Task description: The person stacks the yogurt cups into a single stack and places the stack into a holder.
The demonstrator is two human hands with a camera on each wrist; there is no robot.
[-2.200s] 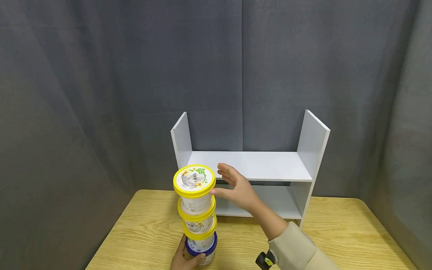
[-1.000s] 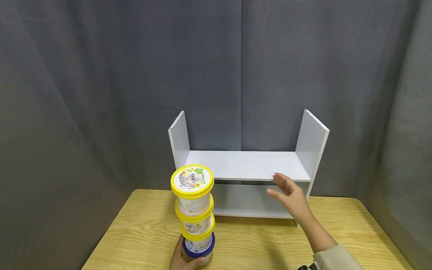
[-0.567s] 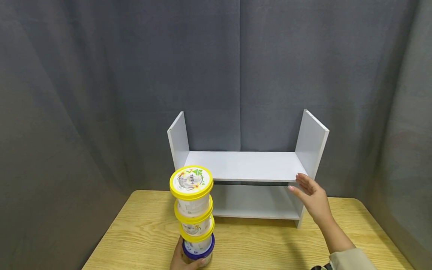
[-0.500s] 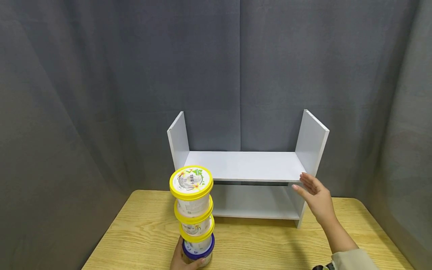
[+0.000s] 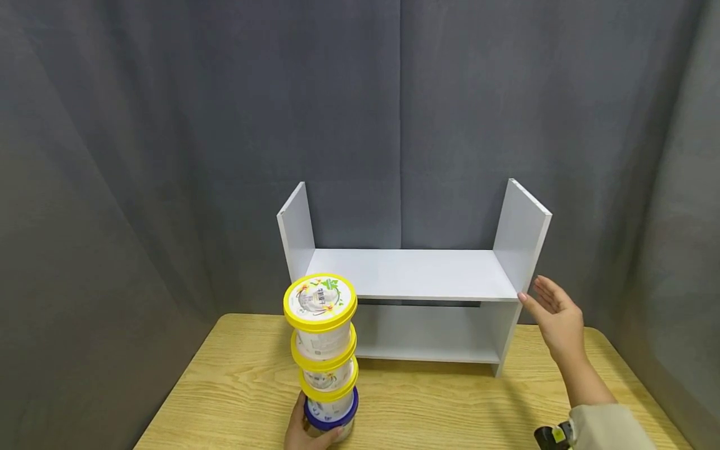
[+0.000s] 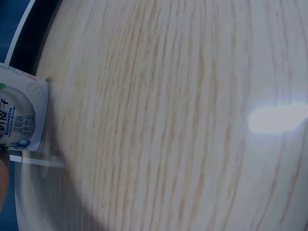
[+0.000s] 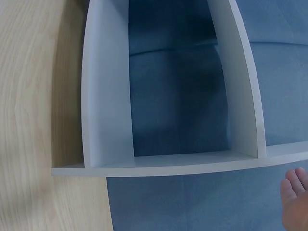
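Observation:
A stack of several white tubs stands on the table at left of centre in the head view. The top tub and those just under it have yellow lids, while the bottom tub has a dark blue lid. My left hand holds the bottom tub, thumb across its front. In the left wrist view that tub's blueberry label shows at the left edge, a bit of finger below. My right hand is empty, fingers extended, close outside the right side panel of the white shelf; contact cannot be made out.
The two-tier shelf stands at the back of the wooden table, its left side panel partly behind the stack. A grey curtain hangs behind and on both sides. A dark device is on my right wrist.
My right hand has left the top tub's side and moved right, past the shelf's right panel. The left hand stays on the bottom tub, and the stack has stayed put.

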